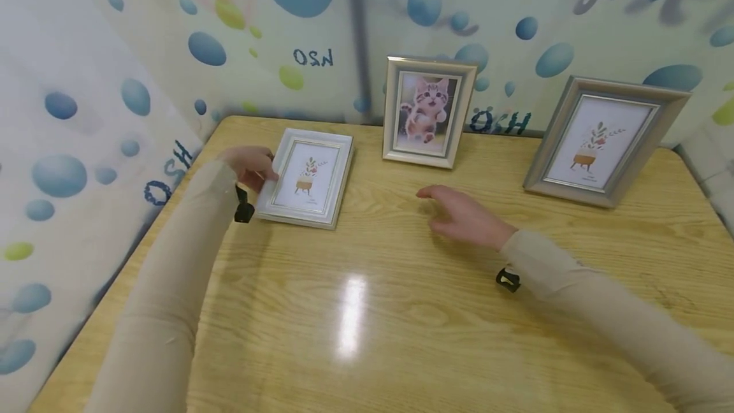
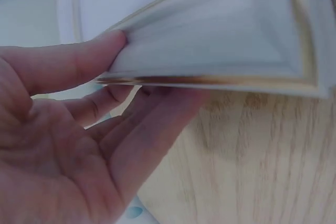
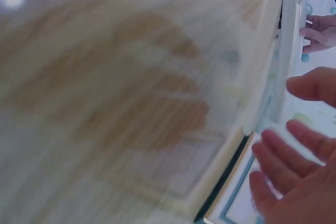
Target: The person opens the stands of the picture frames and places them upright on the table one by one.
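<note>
At the left of the table, a white picture frame [image 1: 308, 177] with a print of a flower pot lies nearly flat, face up. My left hand [image 1: 250, 163] pinches its left edge. In the left wrist view, the thumb [image 2: 100, 51] presses the front moulding while the fingers [image 2: 157, 121] reach beneath the frame, partly hidden by it. Over the middle of the table, my right hand [image 1: 469, 217] is held with its thumb and fingers apart and nothing between them. The right wrist view shows that hand's fingers loosely spread.
A champagne-coloured frame [image 1: 391, 110] with a kitten picture stands at the back. To its right, a larger grey-brown frame [image 1: 619, 199] with a flower-pot print leans back. The wooden table [image 1: 401, 336] meets a wall [image 1: 344, 37] patterned with blue and green drops.
</note>
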Motion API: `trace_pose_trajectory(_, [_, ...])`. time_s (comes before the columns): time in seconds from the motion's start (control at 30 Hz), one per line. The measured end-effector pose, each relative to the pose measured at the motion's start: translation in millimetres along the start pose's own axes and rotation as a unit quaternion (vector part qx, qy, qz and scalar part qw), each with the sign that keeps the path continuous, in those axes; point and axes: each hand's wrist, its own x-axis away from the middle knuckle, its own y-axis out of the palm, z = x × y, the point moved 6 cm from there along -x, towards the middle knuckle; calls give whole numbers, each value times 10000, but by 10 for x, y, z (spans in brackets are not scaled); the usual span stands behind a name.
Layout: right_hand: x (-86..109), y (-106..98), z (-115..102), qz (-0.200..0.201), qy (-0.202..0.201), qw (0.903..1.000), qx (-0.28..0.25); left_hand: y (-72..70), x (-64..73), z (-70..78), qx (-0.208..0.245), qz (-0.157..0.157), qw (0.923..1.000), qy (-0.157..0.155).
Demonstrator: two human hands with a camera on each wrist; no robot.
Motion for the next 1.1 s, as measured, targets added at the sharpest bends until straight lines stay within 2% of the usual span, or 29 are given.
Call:
trace_pose_trajectory(0.2, [-72,95,-37,49,55,9997,-251,-2,104,75,-140,-136,9991,381])
trace_pose_trajectory(0.33, [-122,114,-102,63,-44,9993,-361,11,197,168,-200,-445,9955,809])
trace_pose_trajectory(0.4, [-146,113,-135,47,-87,9990,-437,27,238,225,-245,-644,9912,1129])
trace_pose_trajectory(0.6, [-206,98,-177,26,-91,9968,-788,120,372,431,-557,-1065,9709,2072])
trace_pose_trajectory(0.8, [-275,66,-258,191,-421,9942,-973,241,463,665,-876,-1162,9537,2634])
trace_pose_trajectory(1.1, [-399,33,-502,506,-1014,9870,-1138,505,596,1032,-1135,-1447,9078,3769])
